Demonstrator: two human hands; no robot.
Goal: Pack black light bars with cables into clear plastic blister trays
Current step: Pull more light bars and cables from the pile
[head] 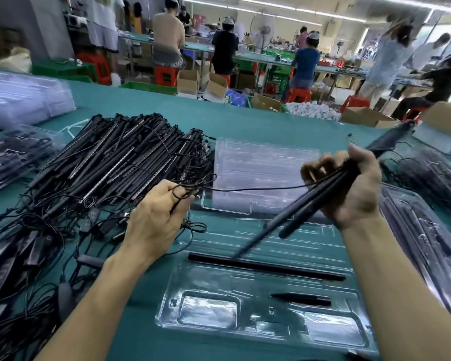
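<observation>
A clear blister tray (354, 303) lies open on the green table in front of me. One black light bar (266, 266) sits in a long slot of it, and a short black piece (301, 299) lies in a lower slot. My right hand (354, 188) grips a bundle of black light bars (307, 204) slanting down over the tray. My left hand (156, 214) pinches a thin black cable (250, 189) that runs across to the bundle.
A big pile of black light bars and cables (110, 162) covers the table's left side. A stack of empty clear trays (261, 173) stands behind my hands. Packed trays (427, 235) lie right and far left. Cardboard boxes and seated workers fill the background.
</observation>
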